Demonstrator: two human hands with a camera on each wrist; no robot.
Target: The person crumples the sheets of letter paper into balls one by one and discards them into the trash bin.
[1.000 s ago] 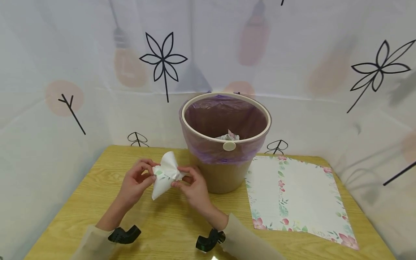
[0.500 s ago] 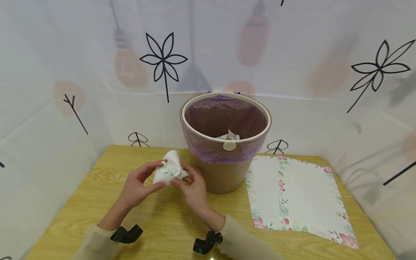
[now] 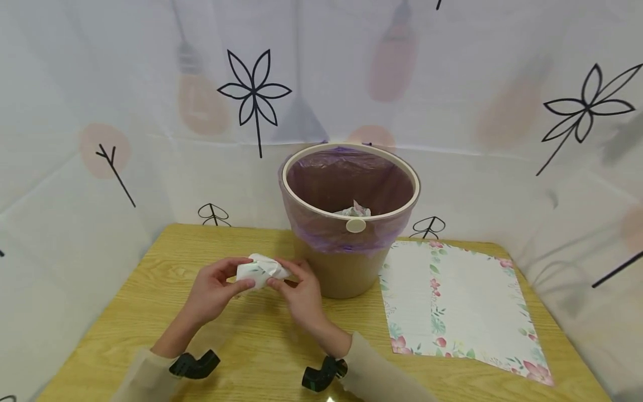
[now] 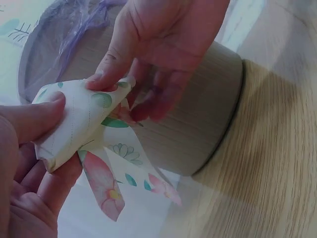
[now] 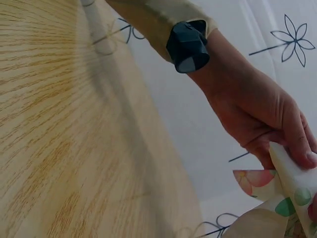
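Observation:
A white sheet of paper (image 3: 260,272) printed with leaves and flowers is folded into a small bundle and held above the table, left of the bin. My left hand (image 3: 211,287) pinches its left end between thumb and fingers. At the other end, my right hand (image 3: 303,291) pinches it as well. In the left wrist view, two flower-printed tails of the paper (image 4: 74,116) hang below the fold, and my right thumb presses on its top edge. The right wrist view shows the paper (image 5: 299,186) partly cut off at the frame's edge, with my left hand (image 5: 270,111) gripping it.
A brown bin (image 3: 346,273) with a purple bag over its rim stands behind my right hand. Crumpled printed paper (image 3: 356,210) lies inside it. Flat floral sheets (image 3: 467,301) lie on the wooden table (image 3: 261,346) at right. A patterned cloth (image 3: 166,184) hangs behind.
The paper's upright flap has folded down, leaving a lower, more compact bundle. My left fingers have shifted along its left side; the right hand stays nearly in place.

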